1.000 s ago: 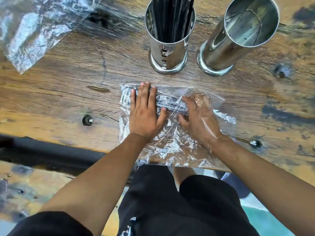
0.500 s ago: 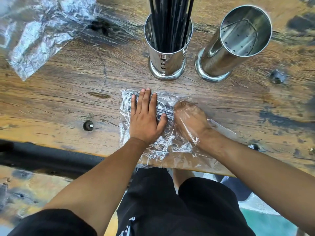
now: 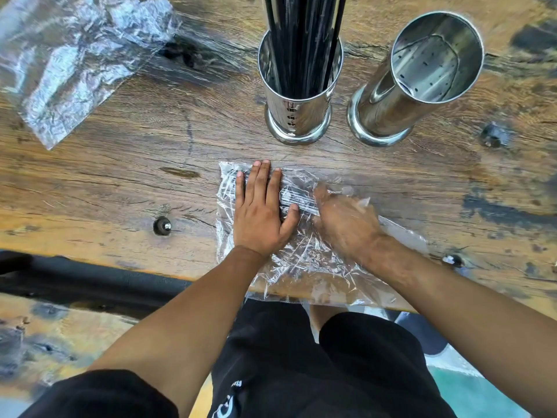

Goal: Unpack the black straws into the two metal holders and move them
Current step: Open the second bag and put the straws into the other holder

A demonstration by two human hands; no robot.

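A clear plastic bag (image 3: pixel 304 267) lies at the near edge of the wooden table (image 3: pixel 120 176), with a bundle of black straws (image 3: pixel 297 198) inside it. My left hand (image 3: pixel 260 218) rests flat on the bag, pinning the straws' left part. My right hand (image 3: pixel 346 224) is inside the bag, blurred, its fingers at the bundle's right end; the plastic hides its grip. Behind stand two metal holders. The left holder (image 3: pixel 298 116) is full of upright black straws (image 3: pixel 301 40). The right holder (image 3: pixel 388 113) is empty.
An empty crumpled plastic bag (image 3: pixel 75 61) lies at the far left. Bolt heads (image 3: pixel 162 226) sit in the tabletop. A black bar (image 3: pixel 90 282) runs under the table's near edge on the left. My knees in black shorts are below the edge.
My right hand has pushed deeper into the bag, leftward to the straws' end. My left hand has stayed flat on the bag. The view has tilted slightly.
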